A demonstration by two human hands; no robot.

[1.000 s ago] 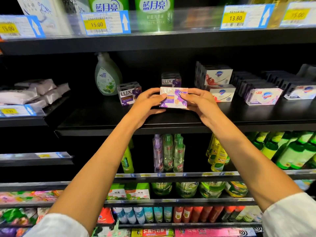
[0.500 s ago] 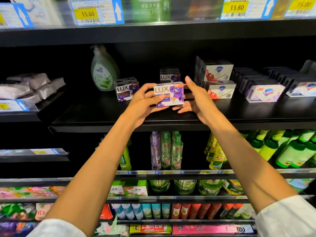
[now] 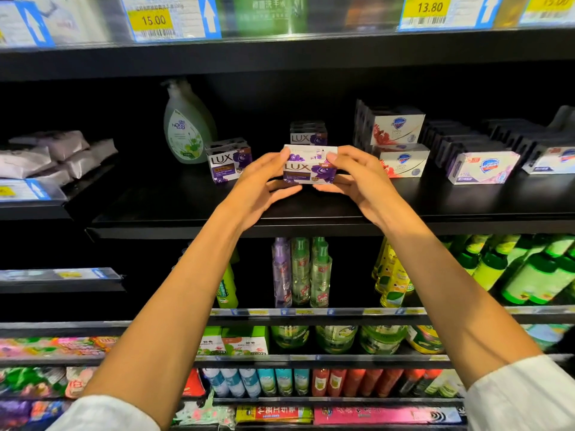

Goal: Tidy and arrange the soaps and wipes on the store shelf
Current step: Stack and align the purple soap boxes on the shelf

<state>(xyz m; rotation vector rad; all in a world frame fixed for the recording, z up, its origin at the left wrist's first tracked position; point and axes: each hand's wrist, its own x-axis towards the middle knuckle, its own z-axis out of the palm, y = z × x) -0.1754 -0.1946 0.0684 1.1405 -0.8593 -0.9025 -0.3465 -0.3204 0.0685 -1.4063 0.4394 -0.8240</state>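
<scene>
Soap box (image 3: 309,169) marked LUX sits label-forward between both hands, just above the shelf (image 3: 311,209). Left hand (image 3: 264,181) and right hand (image 3: 357,178) each pinch an end. Best set it down square, beside the other LUX box (image 3: 228,161).

This is a shop, at a toiletries and household aisle. Black shelves (image 3: 311,213) run in tiers, each edged with a clear strip holding price tags (image 3: 151,19): yellow labels reading 15.00 and 13.80 (image 3: 431,7), with blue arrows pointing up at the goods. The stock is many copies of the same items set in rows: boxed soaps (image 3: 399,127) stacked facing front, Lux boxes (image 3: 228,160), a pump bottle (image 3: 186,126), wipe packs (image 3: 46,154) at left, green spray bottles (image 3: 529,269) below, and lower tiers of tubes and packets (image 3: 385,415) with Chinese print.
</scene>
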